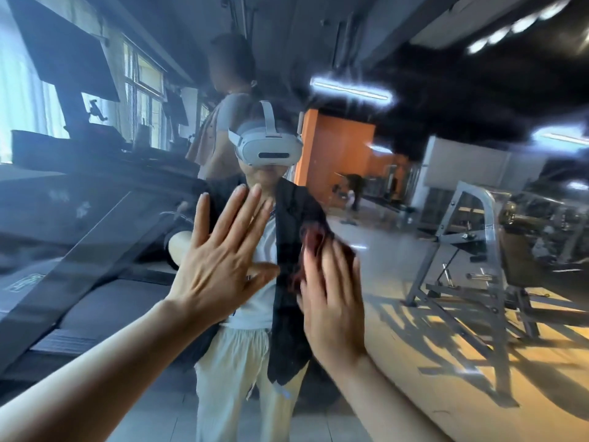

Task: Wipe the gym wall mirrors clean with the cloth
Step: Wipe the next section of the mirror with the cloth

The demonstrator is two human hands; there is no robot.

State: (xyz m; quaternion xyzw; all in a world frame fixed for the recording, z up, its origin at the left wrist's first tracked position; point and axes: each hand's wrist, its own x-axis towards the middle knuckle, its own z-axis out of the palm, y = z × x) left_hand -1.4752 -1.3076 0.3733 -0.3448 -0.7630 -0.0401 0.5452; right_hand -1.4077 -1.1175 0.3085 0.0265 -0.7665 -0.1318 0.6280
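The wall mirror (398, 237) fills the whole view and reflects the gym. My left hand (220, 253) lies flat against the glass, fingers straight and spread. Just to its right, my right hand (331, 298) presses a dark red cloth (314, 244) against the mirror with straight fingers; the hand is motion-blurred. Most of the cloth is hidden under the palm, with only its upper edge showing above the fingertips. My own reflection, wearing a white headset, stands behind both hands.
In the reflection a treadmill (83, 237) stands at the left, a metal weight rack (471, 250) at the right, an orange wall (331, 148) in the back. Another person (223, 122) stands behind my reflection.
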